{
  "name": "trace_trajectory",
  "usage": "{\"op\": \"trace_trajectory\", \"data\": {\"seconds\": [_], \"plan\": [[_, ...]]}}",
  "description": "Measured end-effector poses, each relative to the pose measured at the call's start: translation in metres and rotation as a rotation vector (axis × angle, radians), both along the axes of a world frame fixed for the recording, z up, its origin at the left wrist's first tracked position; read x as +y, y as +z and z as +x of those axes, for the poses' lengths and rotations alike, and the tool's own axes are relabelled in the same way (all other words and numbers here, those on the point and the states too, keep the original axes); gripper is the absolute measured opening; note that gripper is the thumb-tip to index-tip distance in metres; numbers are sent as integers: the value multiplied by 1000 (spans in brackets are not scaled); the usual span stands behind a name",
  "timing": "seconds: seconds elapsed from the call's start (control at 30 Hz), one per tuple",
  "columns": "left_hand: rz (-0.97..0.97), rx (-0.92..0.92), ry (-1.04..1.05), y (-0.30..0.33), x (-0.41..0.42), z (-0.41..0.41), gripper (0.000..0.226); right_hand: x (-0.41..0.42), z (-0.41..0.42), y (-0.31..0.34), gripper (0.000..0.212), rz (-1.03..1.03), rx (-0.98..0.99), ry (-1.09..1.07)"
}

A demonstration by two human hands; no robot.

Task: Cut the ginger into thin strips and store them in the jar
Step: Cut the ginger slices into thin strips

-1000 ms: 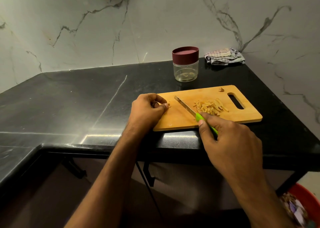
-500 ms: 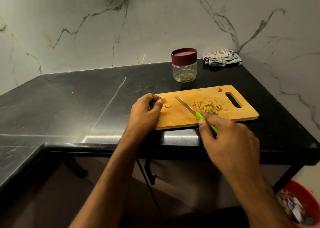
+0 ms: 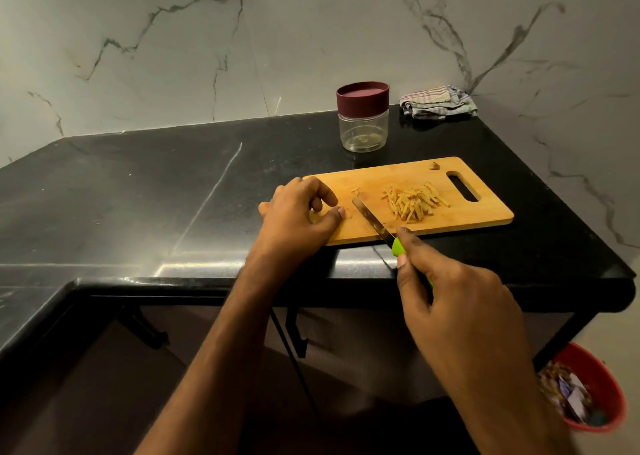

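A: On the cutting board (image 3: 460, 219), near its left end: the left hand (image 3: 298, 215) sits with fingers curled and thumb tip pressed down. A small pale piece of ginger (image 3: 348, 214) shows just past the thumb. Whether the fingers actually pinch it cannot be told; most of it is hidden.

B: And the right hand (image 3: 460, 302)?

A: Off the board's near edge, wrapped round the green handle of the knife (image 3: 372, 220). The blade reaches diagonally up and left over the board, tip ending just right of the left thumb. Whether the edge touches the wood is unclear.

B: Where is the cut ginger?

A: The ginger strips (image 3: 414, 200) lie heaped on the board's right half, between the blade and the handle slot. Their long axes run mostly from the board's near side up toward its far right corner. One stray scrap (image 3: 434, 166) rests at the board's far edge.

B: Nearer hand to the pile?

A: The knife blade, so the right. The left is well apart from it, across the blade.

B: The jar (image 3: 363, 117)?

A: Beyond the board's far edge, on the counter (image 3: 138, 195), maroon lid on, apparently nearly empty. A folded cloth (image 3: 438, 103) sits further back to its right.

B: Judgement?

A: The last piece likely gets sliced first; the blade lies just beside it.
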State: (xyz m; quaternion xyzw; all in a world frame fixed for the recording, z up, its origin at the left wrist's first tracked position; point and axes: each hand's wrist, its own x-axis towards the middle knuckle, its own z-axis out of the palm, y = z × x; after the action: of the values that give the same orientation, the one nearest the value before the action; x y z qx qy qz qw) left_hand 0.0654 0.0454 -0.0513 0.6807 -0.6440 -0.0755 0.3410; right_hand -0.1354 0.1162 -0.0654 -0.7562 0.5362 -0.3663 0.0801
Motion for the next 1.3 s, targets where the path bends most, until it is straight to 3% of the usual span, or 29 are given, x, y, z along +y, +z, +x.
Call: {"op": "trace_trajectory", "data": {"seconds": [0.37,0.67,1.3], "plan": [[-47,39,-107,1,3,0,2,7,5,-1,44,-31,7,34],[48,-42,-87,1,3,-2,21,10,14,-5,47,-10,28,42],[114,41,-82,5,2,-2,22,2,14,-8,51,-12,92,5]]}}
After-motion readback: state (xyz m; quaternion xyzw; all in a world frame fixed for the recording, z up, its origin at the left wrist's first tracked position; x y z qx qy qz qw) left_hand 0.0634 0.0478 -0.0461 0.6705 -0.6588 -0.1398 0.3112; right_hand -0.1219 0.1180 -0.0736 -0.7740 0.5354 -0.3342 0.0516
